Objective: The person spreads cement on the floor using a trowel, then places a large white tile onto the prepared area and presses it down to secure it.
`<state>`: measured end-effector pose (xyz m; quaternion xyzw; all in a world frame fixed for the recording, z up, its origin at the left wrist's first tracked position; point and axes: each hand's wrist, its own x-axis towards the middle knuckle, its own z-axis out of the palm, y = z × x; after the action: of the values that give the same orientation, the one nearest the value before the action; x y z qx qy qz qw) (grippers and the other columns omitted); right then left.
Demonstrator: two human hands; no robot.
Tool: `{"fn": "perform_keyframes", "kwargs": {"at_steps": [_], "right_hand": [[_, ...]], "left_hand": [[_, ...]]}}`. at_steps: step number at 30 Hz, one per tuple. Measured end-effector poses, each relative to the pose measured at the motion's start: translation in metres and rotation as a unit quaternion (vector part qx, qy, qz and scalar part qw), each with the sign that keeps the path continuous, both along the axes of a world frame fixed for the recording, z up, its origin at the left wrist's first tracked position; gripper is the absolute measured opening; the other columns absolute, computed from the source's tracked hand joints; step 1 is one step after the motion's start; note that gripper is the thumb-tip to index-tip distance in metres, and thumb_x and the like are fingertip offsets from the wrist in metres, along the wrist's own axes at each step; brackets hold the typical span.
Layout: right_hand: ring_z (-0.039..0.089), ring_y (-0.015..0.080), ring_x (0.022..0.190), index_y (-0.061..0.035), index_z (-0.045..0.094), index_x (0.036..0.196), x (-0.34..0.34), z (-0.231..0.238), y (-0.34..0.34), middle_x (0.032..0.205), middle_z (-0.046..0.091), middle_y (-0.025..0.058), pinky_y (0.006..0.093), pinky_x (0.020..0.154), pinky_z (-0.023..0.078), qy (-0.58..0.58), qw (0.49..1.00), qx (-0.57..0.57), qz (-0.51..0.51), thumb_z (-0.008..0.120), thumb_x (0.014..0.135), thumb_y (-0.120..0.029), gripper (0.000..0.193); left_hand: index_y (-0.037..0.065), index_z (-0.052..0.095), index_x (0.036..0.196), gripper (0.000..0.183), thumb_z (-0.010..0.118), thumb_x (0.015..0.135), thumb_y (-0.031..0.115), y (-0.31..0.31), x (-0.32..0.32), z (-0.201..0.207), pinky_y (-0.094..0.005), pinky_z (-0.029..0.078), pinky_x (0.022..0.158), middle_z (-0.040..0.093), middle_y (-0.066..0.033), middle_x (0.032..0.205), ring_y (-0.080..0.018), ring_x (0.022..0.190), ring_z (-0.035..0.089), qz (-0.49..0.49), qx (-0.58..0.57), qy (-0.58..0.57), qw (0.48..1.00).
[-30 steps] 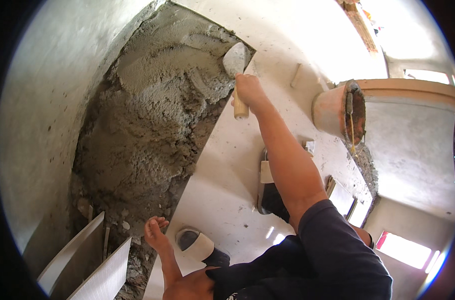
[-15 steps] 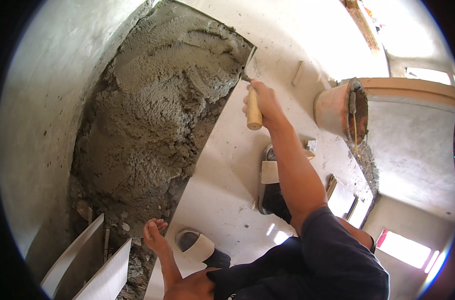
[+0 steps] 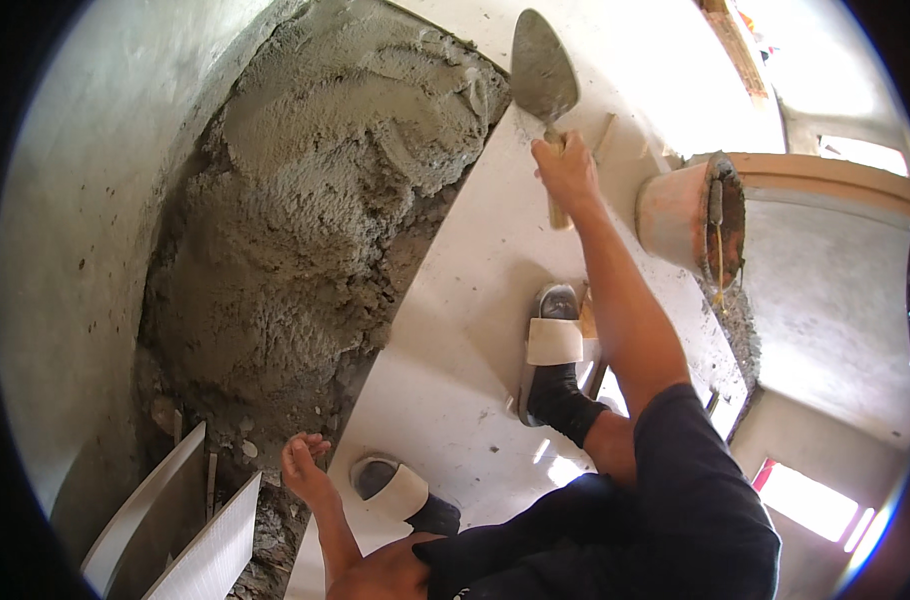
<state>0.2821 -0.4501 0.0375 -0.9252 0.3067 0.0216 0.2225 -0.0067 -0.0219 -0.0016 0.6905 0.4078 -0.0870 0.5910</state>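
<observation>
A pointed masonry trowel [image 3: 545,72] is in my right hand [image 3: 572,172], whose fingers wrap round its pale wooden handle [image 3: 558,213]. The blade, smeared with grey mortar, is over the pale slab just past the right edge of the wet bed. That bed of mortar [image 3: 305,190] is spread lumpy and rough along the wall, smoother at its far end. Low on the left, my left hand [image 3: 307,468] hangs empty with its fingers loosely bent and open. It is beside the near, crumbly end of the mortar, close to the slab's edge.
Two pale tile pieces [image 3: 210,540] stand on edge at the lower left by the plastered wall [image 3: 85,230]. My sandalled feet rest on the large pale slab [image 3: 455,370]. A mortar-stained bucket [image 3: 675,220] lies tipped at the right, beside a wooden beam [image 3: 825,183].
My right hand has carried the trowel right and away from the mortar's edge, and its blade now shows whole. My left hand has barely moved.
</observation>
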Motion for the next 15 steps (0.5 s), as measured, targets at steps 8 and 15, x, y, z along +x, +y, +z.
{"fn": "perform_keyframes", "kwargs": {"at_steps": [8,15], "right_hand": [[0.062,0.0412,0.097,-0.0022,0.058,0.104,0.053,-0.024,-0.026,0.1,0.065,0.0247,0.0501,0.084,0.046,0.034,0.989,-0.115,0.084,0.055,0.081,-0.037,0.042],[0.062,0.0398,0.097,-0.0052,0.059,0.106,0.067,-0.032,-0.037,0.098,0.066,0.0238,0.0481,0.084,0.048,0.019,0.991,-0.103,0.085,0.055,0.082,-0.037,0.04]], "left_hand": [[-0.003,0.058,0.103,0.034,0.05,0.097,0.03,-0.004,0.007,0.003,-0.0322,0.052,0.072,0.065,-0.013,0.089,-0.0206,0.075,0.064,0.008,0.02,0.019,1.0],[-0.003,0.058,0.103,0.034,0.051,0.097,0.03,-0.016,0.018,-0.006,-0.0322,0.052,0.071,0.064,-0.013,0.089,-0.0204,0.075,0.064,0.009,-0.001,0.028,1.0]]}}
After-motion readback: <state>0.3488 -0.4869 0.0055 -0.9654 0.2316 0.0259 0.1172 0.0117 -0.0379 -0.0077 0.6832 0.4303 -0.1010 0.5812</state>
